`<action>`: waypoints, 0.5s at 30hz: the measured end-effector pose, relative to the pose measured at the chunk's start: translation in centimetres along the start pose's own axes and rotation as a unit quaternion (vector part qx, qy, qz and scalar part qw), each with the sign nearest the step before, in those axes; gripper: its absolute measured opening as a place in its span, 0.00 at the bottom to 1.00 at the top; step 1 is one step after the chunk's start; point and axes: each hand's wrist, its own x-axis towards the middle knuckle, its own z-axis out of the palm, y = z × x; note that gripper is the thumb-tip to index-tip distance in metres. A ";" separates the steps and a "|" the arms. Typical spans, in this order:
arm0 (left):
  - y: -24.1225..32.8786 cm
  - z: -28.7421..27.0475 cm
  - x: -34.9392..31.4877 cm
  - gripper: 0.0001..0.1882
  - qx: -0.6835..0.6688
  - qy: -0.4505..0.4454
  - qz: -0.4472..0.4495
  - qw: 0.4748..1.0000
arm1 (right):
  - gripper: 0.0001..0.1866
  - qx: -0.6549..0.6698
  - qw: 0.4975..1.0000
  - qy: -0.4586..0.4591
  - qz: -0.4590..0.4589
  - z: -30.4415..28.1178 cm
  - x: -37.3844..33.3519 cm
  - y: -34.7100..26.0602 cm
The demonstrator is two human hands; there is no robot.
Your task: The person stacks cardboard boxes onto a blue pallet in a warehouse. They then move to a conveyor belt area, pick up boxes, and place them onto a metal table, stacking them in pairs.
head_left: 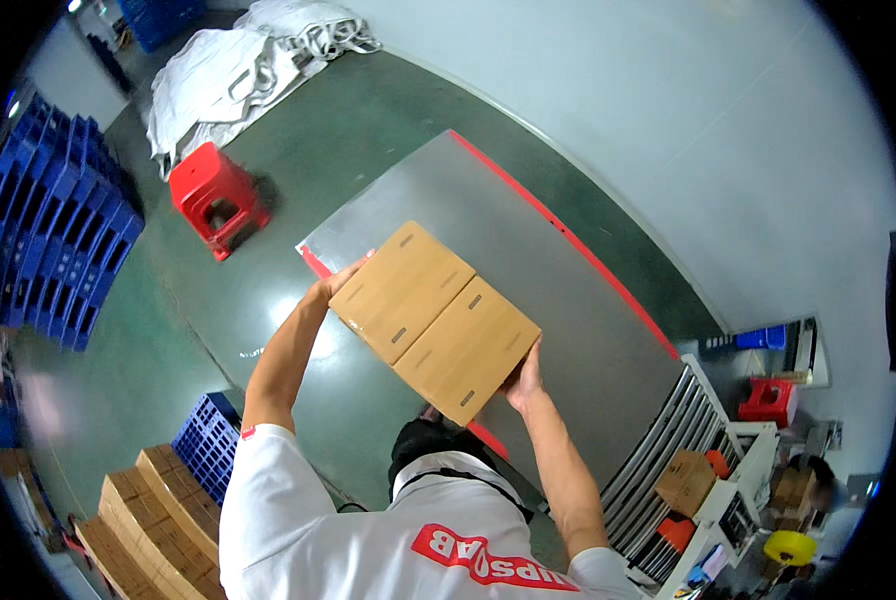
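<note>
Two brown cardboard boxes are held pressed side by side in front of my body, a dark seam running between them. My left hand (344,277) grips the outer end of the left box (405,290), its fingers partly hidden behind the cardboard. At the opposite end, my right hand (525,380) presses against the right box (470,348), with most of its fingers out of sight beneath. Below the boxes lies a grey floor area (568,330) edged with red tape.
A red stool (218,198) stands at left, near stacked blue pallets (63,220) and white sacks (238,85). Stacked cartons (153,520) are at lower left. A roller conveyor (658,470) carrying a small carton (685,482) is at lower right. A pale wall (668,130) borders the right.
</note>
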 end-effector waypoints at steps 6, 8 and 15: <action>-0.1 0.2 0.3 0.40 -0.015 -0.006 -0.011 1.000 | 0.51 0.013 1.000 0.020 -0.003 0.3 -0.4 0.2; -0.2 0.2 -0.1 0.40 -0.017 -0.014 -0.011 1.000 | 0.51 0.031 0.999 0.032 -0.004 0.9 -0.7 0.4; 0.7 0.9 -0.4 0.40 0.010 -0.003 -0.050 0.999 | 0.48 0.077 0.996 0.038 -0.014 -0.4 -0.7 2.3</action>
